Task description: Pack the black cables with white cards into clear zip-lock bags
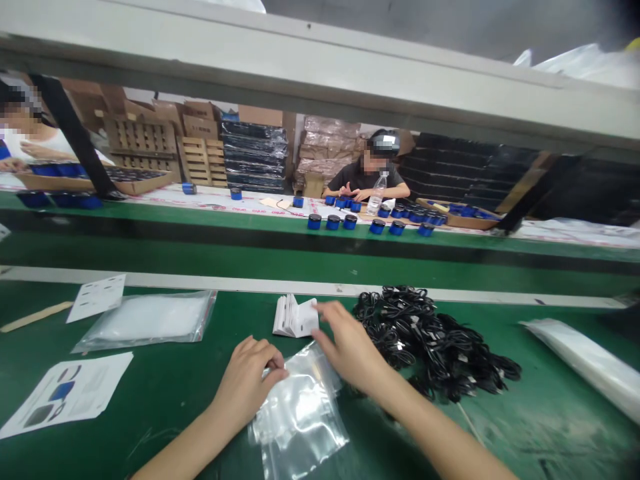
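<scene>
Clear plastic bag: lying on the green worktop, crumpled, directly below the booklet, its upper edge between the two hands; left hand: narrow, curled, fingers pinching that upper edge; right hand: fingers spread, resting on the bag's upper right corner, fingertips at the right edge of the booklet.

Folded white booklet: standing partly fanned open, just above the bag; black cable bundle: heaped loosely just right of the right hand; flat bag pack: to the left, beside a small white card and a wooden stick; printed sheet: lower left; plastic-wrapped roll: far right.

Beyond a grey crossbar: co-worker seated at a second worktop, hands among blue-lidded jars, water bottle alongside; cartons and pallets behind.
</scene>
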A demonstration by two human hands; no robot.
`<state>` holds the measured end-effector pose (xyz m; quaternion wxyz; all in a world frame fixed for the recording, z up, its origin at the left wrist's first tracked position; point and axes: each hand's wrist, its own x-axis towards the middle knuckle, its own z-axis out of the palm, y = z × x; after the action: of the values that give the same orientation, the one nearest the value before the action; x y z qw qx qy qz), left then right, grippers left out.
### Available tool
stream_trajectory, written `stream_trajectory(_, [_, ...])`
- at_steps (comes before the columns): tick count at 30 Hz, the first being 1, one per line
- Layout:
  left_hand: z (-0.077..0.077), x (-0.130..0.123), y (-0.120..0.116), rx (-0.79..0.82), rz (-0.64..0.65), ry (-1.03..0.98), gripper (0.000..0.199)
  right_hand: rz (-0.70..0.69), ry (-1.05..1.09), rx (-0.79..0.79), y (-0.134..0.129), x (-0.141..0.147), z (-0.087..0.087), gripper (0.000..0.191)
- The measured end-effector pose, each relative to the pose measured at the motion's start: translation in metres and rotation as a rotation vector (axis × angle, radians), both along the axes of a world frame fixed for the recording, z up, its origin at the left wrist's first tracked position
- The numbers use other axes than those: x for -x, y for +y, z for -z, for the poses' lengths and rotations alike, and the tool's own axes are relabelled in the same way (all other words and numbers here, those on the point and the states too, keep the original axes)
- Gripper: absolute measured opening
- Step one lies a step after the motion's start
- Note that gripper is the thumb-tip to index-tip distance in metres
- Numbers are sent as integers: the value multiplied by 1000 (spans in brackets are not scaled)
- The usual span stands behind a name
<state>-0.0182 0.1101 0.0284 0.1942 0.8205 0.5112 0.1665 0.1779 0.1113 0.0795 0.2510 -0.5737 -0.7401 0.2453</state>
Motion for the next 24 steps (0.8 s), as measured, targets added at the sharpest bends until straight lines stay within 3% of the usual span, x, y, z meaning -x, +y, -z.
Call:
stream_trajectory(2, [2,0,3,3,18,-12,8,-173,-19,-36,-34,0,7,26])
stream_trajectory(4, [2,-1,6,8,46,-21,8,-397,-114,-336,-60,2,28,39])
stream_trajectory(5, [1,-2,7,12,59,-25,9,-437,-193,-519,-70,4,42,42])
stream_trajectory(8, [-5,-2,6,17,67,-39,8,-266,-287,-872,-84,20,88,24])
stream_trajectory(11, [-13,6,-6,15,38,-51,18,48,-250,-1033,-88,43,125,30])
stream_trajectory(14, [-10,22,-30,47,-54,-80,25,293,-152,-1107,-90,60,145,39])
stream_trajectory(18, [12,38,-63,50,-179,-19,29,349,-63,-1097,-91,65,150,41])
stream_trajectory(21, [30,40,-72,-93,-76,38,31,376,-65,-1062,-95,66,148,45])
stream_trajectory(24, [36,38,-68,-223,56,59,29,319,-134,-983,-104,68,147,37])
